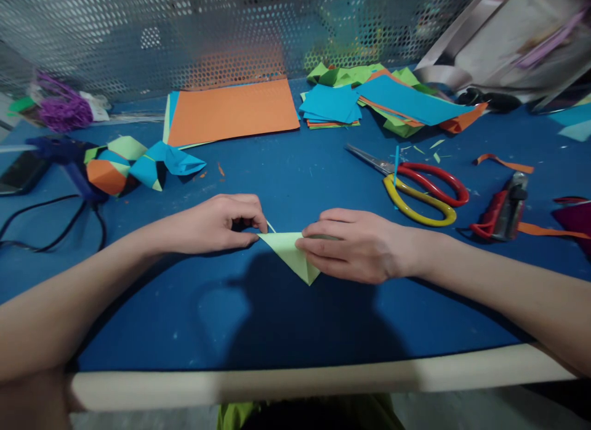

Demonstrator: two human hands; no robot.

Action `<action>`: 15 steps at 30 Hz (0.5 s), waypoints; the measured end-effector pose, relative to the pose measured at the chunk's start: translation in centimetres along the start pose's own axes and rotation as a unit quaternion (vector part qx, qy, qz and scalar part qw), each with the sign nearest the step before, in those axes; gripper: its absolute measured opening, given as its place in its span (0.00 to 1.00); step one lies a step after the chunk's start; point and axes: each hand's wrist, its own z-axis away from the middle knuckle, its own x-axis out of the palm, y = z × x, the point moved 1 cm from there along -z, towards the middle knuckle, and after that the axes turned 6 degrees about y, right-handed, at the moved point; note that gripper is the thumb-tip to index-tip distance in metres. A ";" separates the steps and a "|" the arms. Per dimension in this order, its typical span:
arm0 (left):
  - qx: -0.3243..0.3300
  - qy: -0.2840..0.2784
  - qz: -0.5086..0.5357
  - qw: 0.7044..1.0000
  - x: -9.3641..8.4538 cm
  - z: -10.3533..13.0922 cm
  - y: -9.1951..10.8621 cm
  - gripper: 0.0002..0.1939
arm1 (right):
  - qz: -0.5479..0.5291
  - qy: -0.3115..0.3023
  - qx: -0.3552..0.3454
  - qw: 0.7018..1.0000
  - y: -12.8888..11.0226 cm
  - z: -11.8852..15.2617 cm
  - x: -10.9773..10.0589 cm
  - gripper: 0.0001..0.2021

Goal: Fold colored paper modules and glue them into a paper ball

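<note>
Pale green paper, folded into a triangle [289,251], lies near the front of the blue desk [152,337], between the 2 hands. In the head view its long edge faces away and 1 corner points towards the wearer.

The left hand [219,223] has a narrow grip: thumb and forefinger come together at the triangle's left tip, seemingly pinching that corner to fix it. The right hand [362,245] has its fingers bent over the right part, hiding it, probably to press it and stop it sliding; I cannot tell whether the thumb is underneath.

Scissors [409,170] lie beyond the right hand, their 2 handles, 1 red and 1 yellow, turned to the right, which would suit a right-hand pick-up; the blades point away from the fingers. A red tool [505,208] lies farther right.

At the back, sheets [235,113] with orange on top and smaller squares [330,103] with blue on top look sorted by size, leaving the front for handwork. On the left, a glue gun [76,165] sits just beside a folded model [124,165], both apart from the hands, perhaps to avoid knocks.

No brand, label or writing can be read anywhere.
</note>
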 end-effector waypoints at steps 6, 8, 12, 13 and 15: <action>0.002 0.001 0.001 1.000 0.0 0.0 0.0 0.08 | -0.021 0.006 0.000 1.000 0.1 0.0 -0.2 0.14; 0.003 0.002 0.002 1.000 0.0 0.0 0.0 0.07 | -0.029 0.016 0.004 0.999 0.2 0.0 -0.3 0.14; 0.003 0.005 -0.003 1.000 0.0 0.0 -0.1 0.08 | -0.029 0.027 -0.011 0.999 0.2 0.1 -0.3 0.13; 0.003 0.005 -0.005 1.000 0.0 0.0 -0.1 0.08 | -0.028 0.028 -0.016 0.999 0.2 0.1 -0.3 0.13; 0.001 0.003 -0.009 1.000 0.1 0.0 -0.1 0.08 | -0.026 0.028 -0.025 0.999 0.2 0.3 -0.2 0.13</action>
